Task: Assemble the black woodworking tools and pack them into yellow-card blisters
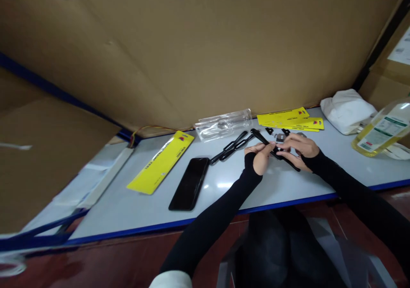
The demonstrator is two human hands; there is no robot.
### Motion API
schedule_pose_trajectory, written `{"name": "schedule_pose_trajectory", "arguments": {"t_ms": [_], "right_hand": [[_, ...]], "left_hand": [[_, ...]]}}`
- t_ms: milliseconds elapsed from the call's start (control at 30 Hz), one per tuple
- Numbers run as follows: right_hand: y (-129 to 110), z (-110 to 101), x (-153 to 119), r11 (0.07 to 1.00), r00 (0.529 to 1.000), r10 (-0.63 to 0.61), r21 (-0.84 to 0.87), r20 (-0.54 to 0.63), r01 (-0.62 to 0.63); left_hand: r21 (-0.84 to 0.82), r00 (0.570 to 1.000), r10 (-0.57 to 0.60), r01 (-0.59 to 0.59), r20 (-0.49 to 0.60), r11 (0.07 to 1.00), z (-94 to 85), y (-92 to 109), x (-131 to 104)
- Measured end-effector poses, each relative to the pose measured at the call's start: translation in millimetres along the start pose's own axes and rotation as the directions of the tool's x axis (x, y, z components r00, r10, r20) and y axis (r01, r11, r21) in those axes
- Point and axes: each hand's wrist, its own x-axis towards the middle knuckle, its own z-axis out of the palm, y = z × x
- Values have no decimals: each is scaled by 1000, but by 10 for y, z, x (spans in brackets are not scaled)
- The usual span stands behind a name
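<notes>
My left hand is closed on a long black handled part, which slants down to the right above the table. At the part's middle, my right hand has its fingers bent and pressed close; whatever they pinch is too small to make out. Two similar black parts lie crossed on the table, left of my left hand. Small black pieces and a grey piece rest just beyond my hands.
Yellow cards and a clear plastic tray lie at the back. Leftward are a black phone and a packaged yellow card. A white cloth bundle and a bottle of yellow liquid stand rightward on the table.
</notes>
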Motion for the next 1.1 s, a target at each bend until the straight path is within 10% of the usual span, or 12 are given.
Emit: {"name": "schedule_pose_trajectory", "arguments": {"t_ms": [233,333,467,633,700,833,967,1100], "right_hand": [[-183,47,95,962,966,254,121,-56,-246],[-295,90,171,768,837,538,350,100,-536],[-378,84,266,432,646,701,542,301,-721],[-346,-3,300,200,556,577,557,598,-806],[-346,-10,300,160,563,507,570,653,-806],[-427,61,282,239,614,576,607,540,-758],[-499,137,238,616,776,631,596,19,-515],[-509,99,245,453,785,521,670,335,-588]], "left_hand": [[64,958,286,-284,-23,957,97,46,-92],[169,901,432,-420,-44,892,105,71,-140],[378,736,676,-618,-29,689,95,57,-158],[459,448,894,-795,2,397,101,37,-171],[468,409,912,-810,19,354,99,76,-193],[487,610,792,-698,20,525,78,220,-194],[290,824,566,-539,-14,791,76,327,-94],[131,961,276,-277,26,952,59,489,16]]}}
